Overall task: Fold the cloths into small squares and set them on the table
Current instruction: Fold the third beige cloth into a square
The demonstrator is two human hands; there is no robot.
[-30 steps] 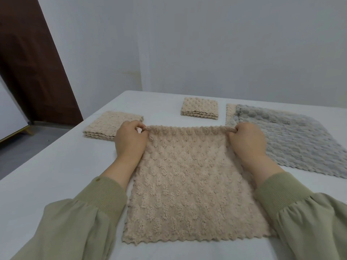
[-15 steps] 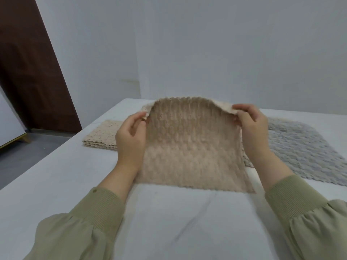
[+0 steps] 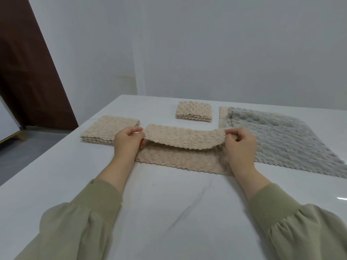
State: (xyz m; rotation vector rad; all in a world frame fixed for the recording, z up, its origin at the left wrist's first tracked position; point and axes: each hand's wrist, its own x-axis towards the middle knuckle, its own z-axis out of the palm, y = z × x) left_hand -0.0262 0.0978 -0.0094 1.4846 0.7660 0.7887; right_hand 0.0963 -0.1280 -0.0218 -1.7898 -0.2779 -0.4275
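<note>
Beige nubbly cloth [image 3: 180, 141] at mid-table, doubled over on itself. Lower layer flat on the white table [image 3: 169, 212], scalloped hem toward the person. Upper layer raised off it and sagging in the middle, strung between two hands. Pinched at its left end by the left hand [image 3: 127, 143], thumb and curled fingers clamped on the fabric. Pinched at its right end by the right hand [image 3: 240, 145] in the same way. Hands well apart, one at each end of the cloth, wrists low over the tabletop.

Just beyond the left hand, a beige folded pile [image 3: 105, 132], layered edges showing at its near side, partly hidden by the knuckles. Farther back, near the middle, a small square [image 3: 194, 113] of the same beige, folded in several layers, apart from everything else. To the right, a grey cloth [image 3: 281, 143] spread flat, its near-left part behind the right hand. Under its far-left edge, a beige strip [image 3: 223, 117] peeking out.

Olive-green sleeves [image 3: 90, 218] with ribbed cuffs at the bottom corners of the view. Beyond the table, a plain pale wall [image 3: 206, 44]. At left, a dark brown door [image 3: 28, 72] and grey floor [image 3: 28, 147].
</note>
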